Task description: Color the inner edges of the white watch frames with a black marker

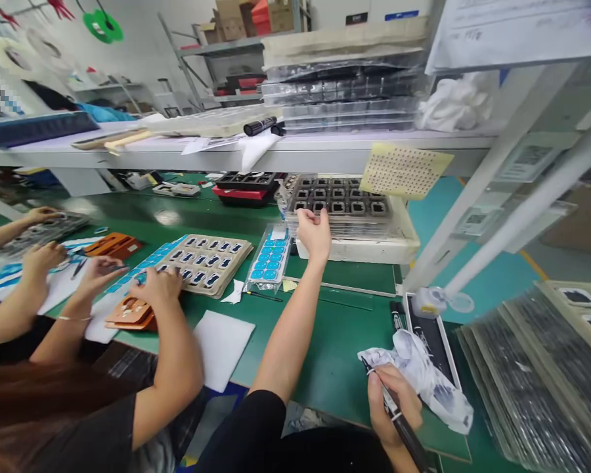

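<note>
"One marker: why held like a pen?"
"Probably for control. The right hand grips it, nearer and right of the tray stack."
"And the left hand?"
"At the stack's front-left edge, nearly closed; whether pinching anything, I can't tell."

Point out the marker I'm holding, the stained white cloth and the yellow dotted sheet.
Black marker (pixel 398 422), head view: on its barrel.
Stained white cloth (pixel 430 378), head view: its crumpled middle.
Yellow dotted sheet (pixel 404 171), head view: its center.
</note>
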Tool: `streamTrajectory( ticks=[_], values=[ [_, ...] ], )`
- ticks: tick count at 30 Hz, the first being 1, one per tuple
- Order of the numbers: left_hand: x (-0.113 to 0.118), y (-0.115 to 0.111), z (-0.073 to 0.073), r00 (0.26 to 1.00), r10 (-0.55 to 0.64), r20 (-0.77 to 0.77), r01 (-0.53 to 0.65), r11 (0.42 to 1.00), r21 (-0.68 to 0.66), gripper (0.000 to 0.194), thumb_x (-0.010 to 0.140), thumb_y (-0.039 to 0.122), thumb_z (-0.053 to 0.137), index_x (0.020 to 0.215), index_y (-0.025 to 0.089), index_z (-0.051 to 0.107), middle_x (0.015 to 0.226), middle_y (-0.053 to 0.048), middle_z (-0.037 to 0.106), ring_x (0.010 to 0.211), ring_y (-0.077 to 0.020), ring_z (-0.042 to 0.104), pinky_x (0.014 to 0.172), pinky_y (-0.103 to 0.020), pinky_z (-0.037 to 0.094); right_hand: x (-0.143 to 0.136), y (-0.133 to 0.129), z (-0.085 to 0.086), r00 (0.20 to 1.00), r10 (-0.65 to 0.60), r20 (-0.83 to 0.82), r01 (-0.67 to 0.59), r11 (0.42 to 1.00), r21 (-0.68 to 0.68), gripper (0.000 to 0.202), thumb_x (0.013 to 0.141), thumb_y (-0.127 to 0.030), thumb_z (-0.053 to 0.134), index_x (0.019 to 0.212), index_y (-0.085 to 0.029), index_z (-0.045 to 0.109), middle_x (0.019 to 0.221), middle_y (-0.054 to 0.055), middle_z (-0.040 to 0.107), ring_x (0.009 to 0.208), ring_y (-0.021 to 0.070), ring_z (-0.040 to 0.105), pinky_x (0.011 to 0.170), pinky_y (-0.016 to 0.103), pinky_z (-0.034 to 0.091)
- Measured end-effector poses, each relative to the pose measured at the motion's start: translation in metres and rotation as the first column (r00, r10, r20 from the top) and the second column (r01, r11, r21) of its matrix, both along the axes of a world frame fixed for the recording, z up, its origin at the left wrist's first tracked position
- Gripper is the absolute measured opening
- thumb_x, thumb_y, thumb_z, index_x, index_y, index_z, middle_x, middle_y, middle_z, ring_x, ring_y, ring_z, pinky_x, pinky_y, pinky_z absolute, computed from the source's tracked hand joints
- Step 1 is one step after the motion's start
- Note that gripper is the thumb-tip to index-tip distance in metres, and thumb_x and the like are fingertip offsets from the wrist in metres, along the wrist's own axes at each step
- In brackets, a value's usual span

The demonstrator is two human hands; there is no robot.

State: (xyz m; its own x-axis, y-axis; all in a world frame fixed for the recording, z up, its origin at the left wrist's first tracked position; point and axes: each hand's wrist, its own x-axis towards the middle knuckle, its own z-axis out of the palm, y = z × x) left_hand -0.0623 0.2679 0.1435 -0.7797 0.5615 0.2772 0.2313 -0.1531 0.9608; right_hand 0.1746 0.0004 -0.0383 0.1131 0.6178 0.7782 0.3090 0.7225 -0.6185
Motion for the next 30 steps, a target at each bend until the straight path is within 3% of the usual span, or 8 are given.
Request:
streamTrajectory(
  ticks=[5,9,14,16,18,21,24,30],
  values=[
    [-0.009,-0.014,0.002,0.996,-0.069,-0.052,0.071,0.997,0.039,0.034,0.108,0.033,0.081,0.101,0.030,0.048,0.068,0.010,0.066,0.075,-0.0192,0.075,0.088,-0.030,0.054,-0.011,-0.005,0.022,1.000,0.013,-0.004,-0.013,1.000,0.010,0.023,0.100,-0.003,0.074,0.111,-0.023,0.076,0.086,0.001,0.080,0.070,0.0201,0.079,0.064,0.034,0.067],
    [0.014,-0.058,-0.024,0.954,-0.296,-0.038,0.298,0.953,0.060,0.035,0.108,0.055,0.076,0.101,0.030,0.053,0.068,0.012,0.064,0.066,-0.0147,0.066,0.068,-0.023,0.049,-0.008,-0.028,0.032,0.993,-0.114,0.017,0.114,0.993,-0.031,0.025,0.103,-0.017,0.078,0.124,-0.030,0.075,0.088,-0.001,0.083,0.071,0.0240,0.082,0.063,0.039,0.072],
    [0.075,-0.146,-0.070,0.731,-0.681,-0.044,0.679,0.732,-0.050,0.037,0.091,0.060,0.091,0.084,0.028,0.072,0.059,0.005,0.069,0.047,-0.0167,0.056,0.052,-0.029,0.045,0.040,-0.057,0.020,0.915,-0.402,-0.003,0.401,0.913,-0.075,0.035,0.112,-0.031,0.073,0.147,-0.032,0.071,0.117,0.007,0.092,0.085,0.0269,0.090,0.075,0.044,0.078],
    [0.112,-0.180,-0.071,0.542,-0.841,-0.009,0.837,0.540,-0.085,0.031,0.093,0.054,0.092,0.083,0.027,0.078,0.064,0.001,0.074,0.052,-0.0172,0.062,0.057,-0.031,0.052,0.080,-0.063,0.006,0.759,-0.649,-0.044,0.643,0.759,-0.107,0.024,0.117,-0.043,0.067,0.137,-0.032,0.073,0.104,0.003,0.090,0.070,0.0215,0.084,0.072,0.040,0.074],
    [0.157,-0.203,-0.059,0.234,-0.960,0.154,0.971,0.224,-0.076,0.028,0.093,0.051,0.095,0.088,0.026,0.082,0.075,-0.004,0.080,0.061,-0.0189,0.071,0.063,-0.032,0.059,0.129,-0.065,-0.014,0.569,-0.819,-0.070,0.802,0.572,-0.174,0.027,0.118,-0.050,0.065,0.132,-0.028,0.072,0.094,0.001,0.086,0.065,0.0189,0.078,0.075,0.039,0.070],
    [0.233,-0.207,-0.038,-0.130,-0.851,0.509,0.990,-0.088,0.106,0.045,0.084,0.047,0.105,0.117,0.024,0.083,0.120,-0.014,0.086,0.096,-0.0275,0.084,0.074,-0.035,0.071,0.203,-0.070,-0.053,0.336,-0.942,-0.009,0.896,0.323,-0.304,0.046,0.120,-0.061,0.052,0.133,-0.022,0.071,0.093,0.004,0.082,0.071,0.0213,0.075,0.083,0.042,0.067],
    [0.304,-0.181,-0.031,-0.115,-0.689,0.715,0.993,-0.057,0.105,0.041,0.089,0.041,0.103,0.113,0.020,0.077,0.134,-0.017,0.078,0.118,-0.0301,0.081,0.093,-0.043,0.076,0.252,-0.083,-0.101,0.201,-0.966,0.165,0.905,0.118,-0.409,0.060,0.111,-0.072,0.057,0.130,-0.018,0.075,0.118,0.018,0.083,0.107,0.0338,0.077,0.104,0.054,0.063],
    [0.381,-0.128,-0.039,0.135,-0.577,0.805,0.991,0.057,-0.125,0.068,0.083,0.061,0.105,0.127,0.023,0.069,0.149,-0.019,0.066,0.129,-0.0346,0.076,0.099,-0.051,0.076,0.270,-0.086,-0.197,0.167,-0.898,0.406,0.848,-0.079,-0.524,0.060,0.103,-0.060,0.060,0.139,-0.013,0.071,0.149,0.031,0.075,0.149,0.0463,0.054,0.127,0.067,0.047]
  ],
)
